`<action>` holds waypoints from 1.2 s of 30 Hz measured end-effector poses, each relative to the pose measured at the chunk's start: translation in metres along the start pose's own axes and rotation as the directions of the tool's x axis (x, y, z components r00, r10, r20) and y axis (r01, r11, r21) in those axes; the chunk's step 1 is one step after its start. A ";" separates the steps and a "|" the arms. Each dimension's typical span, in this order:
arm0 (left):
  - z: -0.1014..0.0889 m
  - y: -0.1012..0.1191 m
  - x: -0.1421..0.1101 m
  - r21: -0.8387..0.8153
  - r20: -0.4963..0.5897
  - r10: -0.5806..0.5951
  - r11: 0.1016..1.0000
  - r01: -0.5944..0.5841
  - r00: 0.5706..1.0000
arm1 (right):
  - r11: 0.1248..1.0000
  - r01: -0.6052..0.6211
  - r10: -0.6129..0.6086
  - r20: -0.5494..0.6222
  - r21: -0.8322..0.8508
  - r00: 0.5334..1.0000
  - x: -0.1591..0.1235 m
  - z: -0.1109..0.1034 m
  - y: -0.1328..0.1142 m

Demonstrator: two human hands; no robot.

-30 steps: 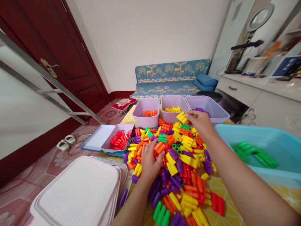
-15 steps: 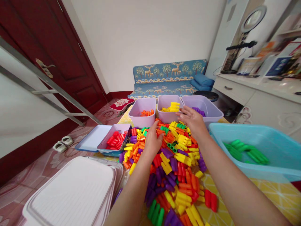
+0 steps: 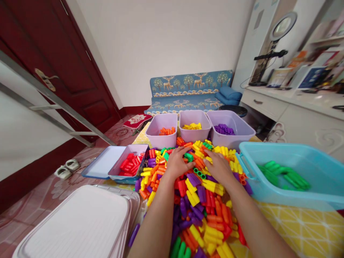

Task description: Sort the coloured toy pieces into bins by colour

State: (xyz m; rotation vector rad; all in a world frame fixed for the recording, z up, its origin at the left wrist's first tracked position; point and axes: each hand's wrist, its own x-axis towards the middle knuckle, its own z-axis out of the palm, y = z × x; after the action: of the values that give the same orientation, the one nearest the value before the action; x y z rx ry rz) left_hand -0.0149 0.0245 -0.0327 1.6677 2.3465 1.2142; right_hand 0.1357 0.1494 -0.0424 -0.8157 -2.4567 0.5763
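A heap of mixed plastic tube-shaped pieces point(image 3: 192, 195) in red, orange, yellow, green and purple covers the middle of the table. My left hand point(image 3: 177, 163) rests over the upper part of this heap, thumb apart from the fingers. A green piece point(image 3: 189, 157) lies just by its fingers. Close on the right, my right hand point(image 3: 218, 165) reaches onto the heap with its fingers spread, touching pieces. Orange pieces point(image 3: 199, 162) lie between both hands. Neither hand visibly grips anything.
Behind the heap stand lilac bins with orange point(image 3: 162, 139), yellow point(image 3: 195, 135) and purple point(image 3: 231, 141) pieces. A box point(image 3: 117, 176) of red pieces is left, a blue tub point(image 3: 285, 195) with green ones right. White lids point(image 3: 77, 222) lie front left. A sofa point(image 3: 188, 86) stands behind.
My right hand has come down from beside the middle bin onto the heap. The yellow pieces seen above that bin's rim now lie inside. My left hand stays over the heap.
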 end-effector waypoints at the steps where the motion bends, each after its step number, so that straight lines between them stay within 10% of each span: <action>1: 0.000 0.000 0.001 -0.032 0.013 0.006 0.999 -0.005 1.000 | 0.996 0.017 -0.018 0.007 0.092 1.000 -0.001 0.003 0.000; 8: 0.005 -0.002 0.000 -0.357 -0.112 -0.154 0.928 0.105 0.982 | 0.881 0.166 -0.131 -0.110 0.443 0.985 -0.009 0.010 -0.006; 16: 0.000 0.005 -0.001 -0.367 -0.083 -0.043 0.930 0.010 0.996 | 0.893 0.423 -0.386 -0.218 0.156 0.896 -0.005 0.004 -0.023; 27: 0.001 0.013 -0.004 -0.412 0.028 0.000 0.911 0.012 1.000 | 0.925 0.189 -0.048 -0.392 0.330 0.919 -0.005 -0.003 -0.029; 33: 0.003 0.012 -0.003 -0.336 0.033 0.034 0.941 -0.021 0.999 | 0.488 0.272 0.538 -0.531 0.829 0.655 0.000 -0.036 -0.022; 36: 0.006 0.010 -0.002 -0.271 0.008 0.078 0.960 -0.072 0.997 | 0.315 0.339 0.505 -0.459 0.887 0.731 0.003 -0.046 -0.016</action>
State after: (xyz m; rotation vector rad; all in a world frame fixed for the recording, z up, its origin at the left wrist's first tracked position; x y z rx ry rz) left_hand -0.0038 0.0277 -0.0323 1.6791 2.0113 1.4484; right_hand 0.1524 0.1500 0.0034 -0.4591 -0.9589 1.3161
